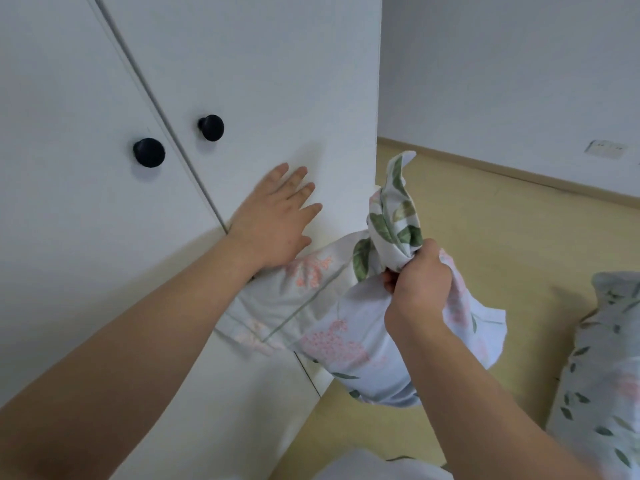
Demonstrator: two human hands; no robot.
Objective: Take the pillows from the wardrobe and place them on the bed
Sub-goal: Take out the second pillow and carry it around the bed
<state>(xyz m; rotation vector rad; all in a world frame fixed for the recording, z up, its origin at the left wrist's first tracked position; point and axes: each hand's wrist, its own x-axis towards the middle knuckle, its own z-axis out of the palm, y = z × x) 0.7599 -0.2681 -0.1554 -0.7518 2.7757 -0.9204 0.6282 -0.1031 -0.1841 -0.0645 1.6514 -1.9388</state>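
A floral pillow (pixel 332 327) with pink flowers and green leaves hangs in front of the white wardrobe (pixel 242 81). My right hand (pixel 420 282) is shut on a bunched corner of it, and the loose tip sticks up above my fist. My left hand (pixel 277 216) lies flat with fingers spread on the wardrobe's right door, just above the pillow. Both doors look closed. The bed (pixel 602 393) shows at the right edge under matching floral bedding.
Two black round knobs (pixel 149 152) (pixel 211 127) sit on the wardrobe doors. A yellowish floor (pixel 485 216) stretches to the right of the wardrobe towards a white wall with a socket (pixel 606 148). A bit of pale fabric (pixel 381 469) shows at the bottom edge.
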